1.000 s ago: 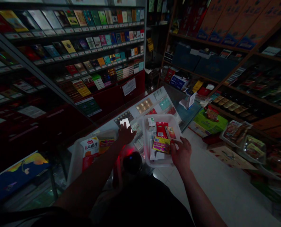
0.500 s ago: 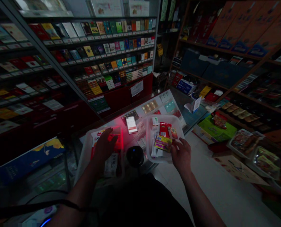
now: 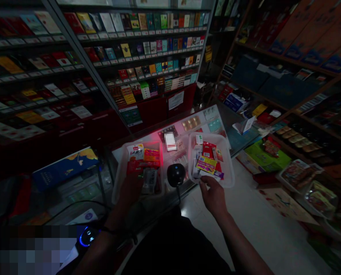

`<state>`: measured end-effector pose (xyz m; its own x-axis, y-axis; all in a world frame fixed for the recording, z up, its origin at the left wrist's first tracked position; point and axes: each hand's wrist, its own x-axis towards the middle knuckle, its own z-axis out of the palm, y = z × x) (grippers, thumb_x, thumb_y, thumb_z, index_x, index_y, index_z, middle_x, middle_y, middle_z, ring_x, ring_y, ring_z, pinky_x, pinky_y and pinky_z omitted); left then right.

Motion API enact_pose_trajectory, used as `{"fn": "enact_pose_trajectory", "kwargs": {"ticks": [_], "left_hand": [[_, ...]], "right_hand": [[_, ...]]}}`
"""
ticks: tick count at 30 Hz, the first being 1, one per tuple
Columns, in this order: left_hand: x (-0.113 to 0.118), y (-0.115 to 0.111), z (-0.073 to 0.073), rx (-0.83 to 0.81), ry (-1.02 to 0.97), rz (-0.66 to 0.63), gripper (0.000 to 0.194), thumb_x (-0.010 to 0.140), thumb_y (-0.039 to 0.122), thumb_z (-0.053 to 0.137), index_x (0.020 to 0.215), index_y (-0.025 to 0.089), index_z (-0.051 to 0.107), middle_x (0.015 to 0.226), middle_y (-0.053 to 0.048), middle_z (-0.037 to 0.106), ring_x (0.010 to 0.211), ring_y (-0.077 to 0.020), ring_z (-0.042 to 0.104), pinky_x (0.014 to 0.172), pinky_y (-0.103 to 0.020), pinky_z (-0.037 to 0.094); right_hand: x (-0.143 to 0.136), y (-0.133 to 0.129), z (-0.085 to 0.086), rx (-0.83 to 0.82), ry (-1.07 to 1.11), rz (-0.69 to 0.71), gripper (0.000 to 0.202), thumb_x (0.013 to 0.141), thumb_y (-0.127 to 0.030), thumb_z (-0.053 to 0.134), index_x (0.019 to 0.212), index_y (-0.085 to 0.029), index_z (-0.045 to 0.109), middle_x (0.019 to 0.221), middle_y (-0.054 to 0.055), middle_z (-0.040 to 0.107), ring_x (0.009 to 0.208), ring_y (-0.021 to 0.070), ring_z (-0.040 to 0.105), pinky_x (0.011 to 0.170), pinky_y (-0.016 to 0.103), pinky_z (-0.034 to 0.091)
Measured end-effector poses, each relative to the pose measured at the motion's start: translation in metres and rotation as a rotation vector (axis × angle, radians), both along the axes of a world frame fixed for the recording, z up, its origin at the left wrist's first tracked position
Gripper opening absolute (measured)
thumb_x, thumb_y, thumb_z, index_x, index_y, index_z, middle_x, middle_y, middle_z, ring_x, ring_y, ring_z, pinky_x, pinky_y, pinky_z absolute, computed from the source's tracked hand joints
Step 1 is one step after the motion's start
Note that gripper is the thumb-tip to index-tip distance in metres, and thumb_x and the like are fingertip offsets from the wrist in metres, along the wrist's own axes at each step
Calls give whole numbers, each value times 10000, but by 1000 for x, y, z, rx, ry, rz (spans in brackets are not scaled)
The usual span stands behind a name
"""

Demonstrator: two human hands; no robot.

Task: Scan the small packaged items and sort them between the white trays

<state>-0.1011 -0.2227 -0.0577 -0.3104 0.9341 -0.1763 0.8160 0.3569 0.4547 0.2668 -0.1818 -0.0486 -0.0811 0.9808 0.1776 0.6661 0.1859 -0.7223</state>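
A yellow packet (image 3: 206,165) and a red packet (image 3: 209,150) lie among others in the right tub (image 3: 229,164); the right grip (image 3: 214,194) has its fingertips at the near rim, and I cannot tell whether they pinch anything. The left grip (image 3: 131,188) is at the left tub (image 3: 117,175), beside a grey packet (image 3: 150,177), too dark to tell if clenched or released. A black scanner (image 3: 175,175) stands between the tubs, near the worktop's (image 3: 147,139) edge

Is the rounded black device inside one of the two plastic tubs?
No, the black device is in the gap between the left tub and the right tub.
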Motion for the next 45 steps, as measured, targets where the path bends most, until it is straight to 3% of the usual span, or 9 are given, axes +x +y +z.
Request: {"fn": "enact_pose_trajectory", "kwargs": {"ticks": [5, 11, 16, 22, 27, 31, 34, 41, 45], "left_hand": [[1, 16, -10, 90, 103, -313, 514, 900, 215, 517, 1396, 161, 639, 1471, -142, 655, 1394, -329, 575, 1233, -500, 409], [-7, 20, -13, 39, 238, -365, 471, 844, 231, 664, 1304, 135, 706, 1342, -194, 676, 1294, -394, 617, 1167, -490, 462], [-25, 15, -7, -21, 130, -298, 326, 829, 248, 683, 1144, 207, 759, 1290, -142, 723, 1302, -348, 626, 1146, -464, 486], [-36, -5, 10, -70, -257, -111, 495, 830, 405, 665, 1283, 218, 736, 1243, -121, 780, 1050, -306, 756, 881, -393, 603], [-28, -27, 46, 66, -510, 134, 427, 713, 526, 742, 1004, 220, 806, 919, -59, 822, 840, -275, 747, 683, -309, 568], [-7, -46, 77, 123, -613, 224, 392, 676, 535, 761, 890, 208, 794, 809, -35, 801, 757, -248, 723, 657, -298, 555], [16, -59, 89, 137, -732, 299, 390, 660, 520, 782, 884, 202, 792, 789, -41, 795, 732, -253, 722, 646, -315, 564], [62, -86, 74, 207, -1004, 441, 483, 619, 509, 865, 984, 202, 788, 957, -57, 822, 839, -256, 748, 744, -345, 611], [80, -92, 64, 269, -868, 378, 498, 699, 564, 812, 1032, 194, 788, 1003, -76, 818, 959, -277, 759, 829, -368, 629]], "right_hand": [[-41, -38, 9, -157, 41, 132, 185, 967, -290, 564, 951, -212, 731, 976, 92, 771, 871, 241, 727, 811, 364, 584], [-67, -72, 8, -232, 16, 198, 127, 948, -219, 599, 937, -227, 726, 979, 74, 760, 925, 243, 726, 853, 356, 564], [-73, -91, 6, -287, -24, 198, 129, 935, -175, 616, 903, -227, 729, 949, 66, 755, 886, 234, 720, 851, 348, 551], [-88, -101, 8, -337, -8, 211, 144, 904, -141, 632, 848, -220, 739, 922, 64, 759, 868, 223, 717, 817, 319, 524], [-104, -89, 16, -373, 133, 260, 137, 868, -127, 639, 864, -225, 736, 841, 14, 746, 808, 192, 700, 764, 285, 503], [-114, -68, 23, -382, 278, 268, 287, 850, -164, 698, 1128, -221, 740, 1032, 36, 783, 892, 199, 714, 833, 319, 539], [-112, -57, 28, -415, 444, 312, 365, 864, -195, 710, 1229, -214, 715, 1081, 42, 793, 917, 191, 732, 856, 324, 556], [-76, -54, 37, -482, 497, 338, 36, 871, -221, 696, 865, -192, 717, 700, -17, 726, 668, 161, 687, 654, 259, 493], [-67, -54, 40, -457, 457, 196, 108, 885, -203, 636, 790, -200, 686, 626, -29, 666, 628, 143, 639, 626, 238, 458]]}}
